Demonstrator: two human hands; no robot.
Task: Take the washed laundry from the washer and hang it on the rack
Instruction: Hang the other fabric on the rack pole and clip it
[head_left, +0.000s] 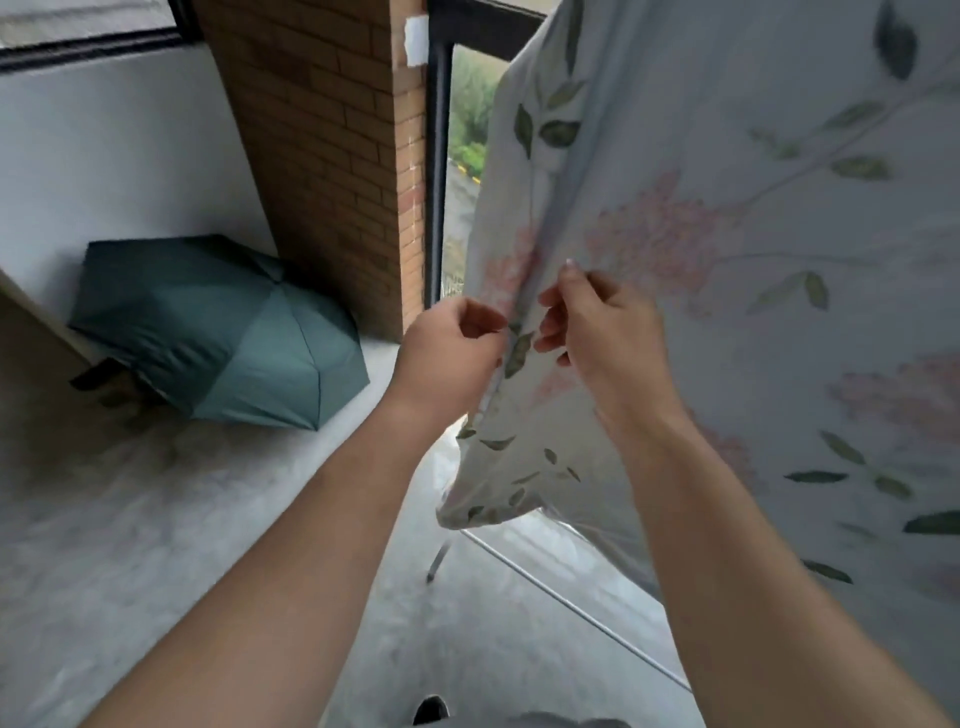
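Observation:
A large white sheet printed with pink flowers and green leaves hangs down over the right half of the view. Both my hands pinch its left edge near the middle. My left hand grips the fold from the left, fingers closed on the cloth. My right hand holds the same edge just to the right, thumb and fingers pinched. A thin metal rack bar and a rack leg show below the sheet's lower corner. The rest of the rack is hidden behind the sheet. No washer is in view.
An open teal umbrella lies on the grey floor at the left, against a white wall. A brick pillar stands behind it, next to a dark-framed window. A dark shoe tip shows at the bottom edge.

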